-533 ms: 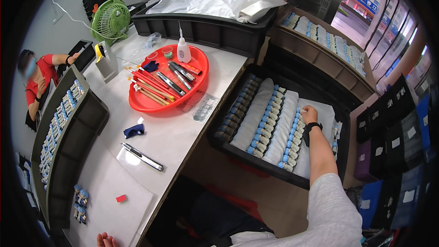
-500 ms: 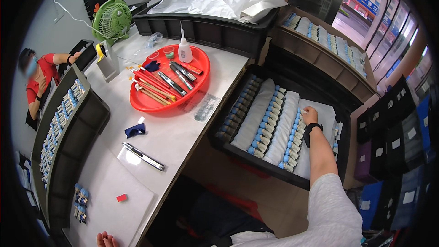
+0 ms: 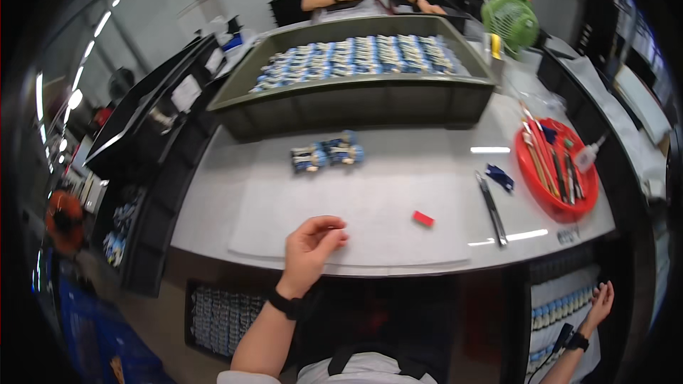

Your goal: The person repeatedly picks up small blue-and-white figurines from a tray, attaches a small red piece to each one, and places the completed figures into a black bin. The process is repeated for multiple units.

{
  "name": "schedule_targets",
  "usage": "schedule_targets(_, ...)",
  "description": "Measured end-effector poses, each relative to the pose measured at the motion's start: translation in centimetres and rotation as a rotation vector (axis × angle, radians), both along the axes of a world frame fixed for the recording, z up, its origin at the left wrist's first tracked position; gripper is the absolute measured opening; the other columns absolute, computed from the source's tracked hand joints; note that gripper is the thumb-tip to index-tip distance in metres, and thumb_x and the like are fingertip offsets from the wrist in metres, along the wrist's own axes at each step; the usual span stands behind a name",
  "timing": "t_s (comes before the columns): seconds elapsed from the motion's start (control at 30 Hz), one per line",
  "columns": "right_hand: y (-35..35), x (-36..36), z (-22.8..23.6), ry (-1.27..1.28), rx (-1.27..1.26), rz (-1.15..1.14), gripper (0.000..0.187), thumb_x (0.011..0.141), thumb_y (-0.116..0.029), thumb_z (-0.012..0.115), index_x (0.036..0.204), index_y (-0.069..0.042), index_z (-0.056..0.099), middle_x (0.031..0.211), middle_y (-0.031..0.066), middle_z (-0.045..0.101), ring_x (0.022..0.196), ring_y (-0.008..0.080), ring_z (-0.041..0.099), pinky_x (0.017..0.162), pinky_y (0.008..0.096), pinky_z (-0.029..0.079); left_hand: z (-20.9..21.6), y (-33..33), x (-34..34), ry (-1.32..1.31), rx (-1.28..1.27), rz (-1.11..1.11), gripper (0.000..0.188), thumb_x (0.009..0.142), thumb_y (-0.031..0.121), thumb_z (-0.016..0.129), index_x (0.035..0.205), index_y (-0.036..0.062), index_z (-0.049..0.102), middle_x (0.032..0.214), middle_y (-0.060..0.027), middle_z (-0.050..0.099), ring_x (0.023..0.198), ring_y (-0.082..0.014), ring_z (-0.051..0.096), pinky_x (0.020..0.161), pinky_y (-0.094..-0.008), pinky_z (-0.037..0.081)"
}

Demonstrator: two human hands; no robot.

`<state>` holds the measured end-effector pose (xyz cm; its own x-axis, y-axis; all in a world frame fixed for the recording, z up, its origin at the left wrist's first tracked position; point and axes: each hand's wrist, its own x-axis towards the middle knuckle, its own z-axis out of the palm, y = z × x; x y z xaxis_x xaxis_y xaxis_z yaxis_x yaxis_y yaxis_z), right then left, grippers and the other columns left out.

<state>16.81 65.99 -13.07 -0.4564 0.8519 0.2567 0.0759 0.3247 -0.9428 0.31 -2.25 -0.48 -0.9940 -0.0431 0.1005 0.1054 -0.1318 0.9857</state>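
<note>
My left hand (image 3: 311, 250) hovers over the front of the white sheet on the table, fingers loosely bent and nothing visible between them. Beyond it lies a small cluster of blue-haired figurines (image 3: 327, 153). A small red block (image 3: 423, 219) rests to the right of this hand. Low at the right, my right hand (image 3: 601, 304) is over a dark crate, its fingers apart and no object seen in them. Rows of blue-and-cream figurines (image 3: 563, 308) lie in that crate between strips of white padding.
A large olive crate (image 3: 348, 99) full of figurines stands at the table's back, with a person in red behind it. On the right are a silver-and-black pen-like tool (image 3: 491, 210), a dark blue cloth (image 3: 500, 177) and a red tray (image 3: 525, 178) of brushes and pens.
The view has swung left, bringing the olive crate to the middle. My left hand now shows fully over the table. My right hand is off the figurine row it was touching.
</note>
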Motion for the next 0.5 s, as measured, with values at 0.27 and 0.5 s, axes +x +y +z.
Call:
schedule_targets(0.27,-33.0,-11.1,13.6,0.105,-0.348,0.979,0.023,0.092,-0.007,0.057,0.114,-0.002,0.055,0.087,0.0067,0.062,0.062,0.0080,0.054,0.052,0.0184,0.041,4.8,0.1,2.7,0.026,-0.117,-0.125,0.017,0.088,-0.001,0.058,0.104,-0.0020,0.062,0.102,-0.0085,0.065,0.090,-0.0151,0.063,0.078,-0.0267,0.053)
schedule_targets(0.5,-48.3,-14.1,15.5,0.020,-0.505,1.395,0.026,0.088,-0.002,0.061,0.113,0.000,0.056,0.090,0.0059,0.064,0.071,0.0084,0.059,0.060,0.0189,0.046,11.7,-3.5,-2.3,0.274,-0.863,-0.154,0.018,0.083,0.009,0.064,0.099,-0.0002,0.065,0.090,-0.0091,0.067,0.080,-0.0161,0.065,0.071,-0.0269,0.051)
